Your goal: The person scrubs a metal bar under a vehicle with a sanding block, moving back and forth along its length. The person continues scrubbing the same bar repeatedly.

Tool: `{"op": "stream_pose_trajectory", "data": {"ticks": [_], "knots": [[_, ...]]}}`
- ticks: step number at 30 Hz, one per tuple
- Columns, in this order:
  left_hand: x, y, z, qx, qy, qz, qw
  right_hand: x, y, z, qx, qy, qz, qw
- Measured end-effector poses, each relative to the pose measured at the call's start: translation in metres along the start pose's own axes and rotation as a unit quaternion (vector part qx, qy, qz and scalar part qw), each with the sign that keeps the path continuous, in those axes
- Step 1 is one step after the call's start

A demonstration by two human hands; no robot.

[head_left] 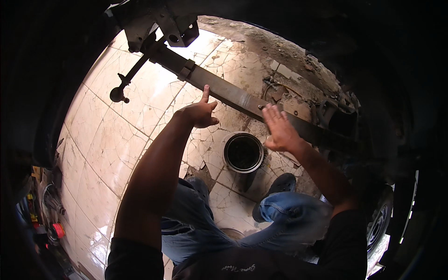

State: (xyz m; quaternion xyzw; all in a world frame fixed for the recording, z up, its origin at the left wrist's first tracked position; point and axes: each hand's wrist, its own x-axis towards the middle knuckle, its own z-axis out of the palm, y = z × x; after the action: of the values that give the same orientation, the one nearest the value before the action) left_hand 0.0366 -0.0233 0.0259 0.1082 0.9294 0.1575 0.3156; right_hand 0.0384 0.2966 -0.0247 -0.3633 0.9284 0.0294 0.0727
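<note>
Noted metal bar (227,92), 11 to 3 o'clock. Saw L hand (201,114), 11 o'clock, unclenched, index at bar edge; R hand (282,132), approx. 3 o'clock, flat, grasping nothing. Prob. heavy, stiff; best gripped by edges, 12 o'clock, clear of clip (186,70)

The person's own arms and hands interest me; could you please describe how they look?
The left hand and right hand are both ungloved. The forearms are uncovered, below short, dark, black-looking sleeves. No cables or markings can be made out on them.
</note>
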Motion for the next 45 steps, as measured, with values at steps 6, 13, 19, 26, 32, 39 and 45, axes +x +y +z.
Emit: {"op": "stream_pose_trajectory", "data": {"ticks": [6, 13, 19, 26, 32, 39, 45], "knots": [[0.003, 0.0, 0.001, 0.009, -0.007, -0.005, 1.0, -0.007, -0.009, 0.009, 0.025, -0.007, 0.058, 0.998], [0.004, 0.006, -0.001, 0.007, -0.01, -0.014, 1.0, -0.007, 0.019, 0.009, 0.002, -0.011, 0.114, 0.993], [0.004, 0.001, 0.001, 0.003, -0.001, -0.006, 1.0, -0.012, 0.013, 0.01, -0.028, 0.021, 0.042, 0.999], [0.003, -0.001, 0.0, 0.013, -0.021, -0.012, 1.0, -0.037, -0.002, 0.015, 0.009, 0.034, 0.048, 0.998], [0.003, 0.0, -0.003, 0.015, -0.02, -0.012, 1.0, -0.049, 0.032, 0.008, -0.059, -0.036, 0.154, 0.986], [0.004, 0.001, -0.005, 0.013, -0.008, -0.018, 1.0, -0.078, 0.055, 0.017, -0.045, 0.012, 0.134, 0.99], [0.003, -0.005, 0.002, 0.023, 0.004, -0.031, 0.999, -0.076, 0.018, -0.006, -0.029, -0.055, 0.092, 0.994]]}}
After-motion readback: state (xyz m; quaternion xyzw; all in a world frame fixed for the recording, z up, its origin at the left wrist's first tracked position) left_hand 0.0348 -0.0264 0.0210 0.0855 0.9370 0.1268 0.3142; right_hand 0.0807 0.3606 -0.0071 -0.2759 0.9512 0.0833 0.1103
